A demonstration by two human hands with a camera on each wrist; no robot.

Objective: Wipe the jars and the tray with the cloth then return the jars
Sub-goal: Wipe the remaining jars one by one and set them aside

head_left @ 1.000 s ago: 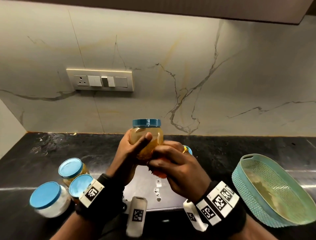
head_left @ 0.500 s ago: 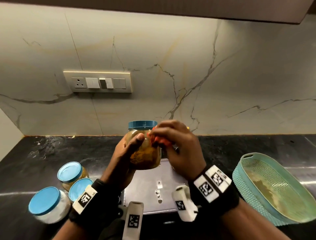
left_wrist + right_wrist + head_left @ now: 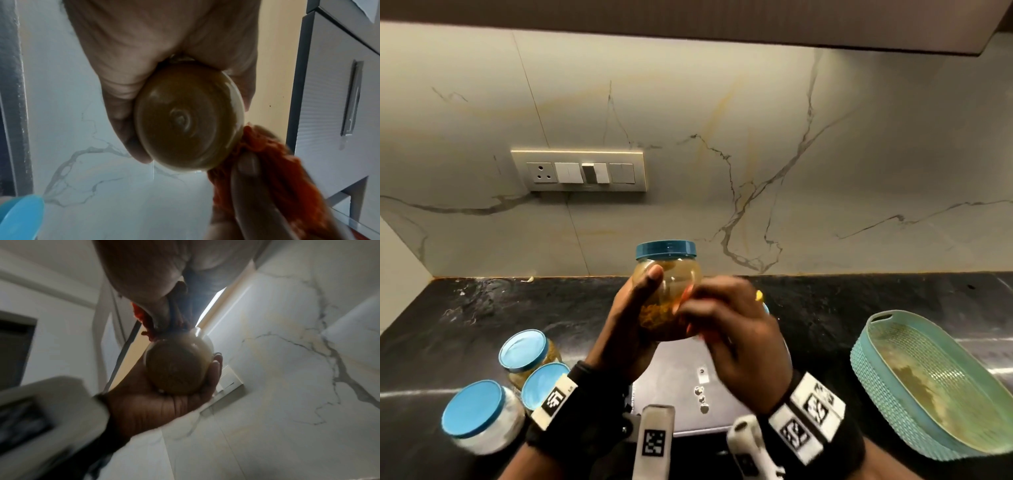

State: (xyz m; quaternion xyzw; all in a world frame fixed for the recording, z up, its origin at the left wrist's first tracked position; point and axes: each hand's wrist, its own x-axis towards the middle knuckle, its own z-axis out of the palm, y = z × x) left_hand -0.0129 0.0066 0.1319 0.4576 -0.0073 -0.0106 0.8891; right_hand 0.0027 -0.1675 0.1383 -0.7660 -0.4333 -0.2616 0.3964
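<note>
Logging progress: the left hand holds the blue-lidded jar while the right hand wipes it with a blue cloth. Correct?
Nearly. The cloth is orange-red, not blue, as the left wrist view shows. The left hand does hold the blue-lidded jar, and the right hand wipes it.

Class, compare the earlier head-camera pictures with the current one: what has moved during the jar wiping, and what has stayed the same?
The right hand with the orange cloth went from the jar's lower front up beside the lid, and is now back down on its lower right side. The left hand keeps holding the jar upright. The three jars on the counter and the tray have not moved.
</note>
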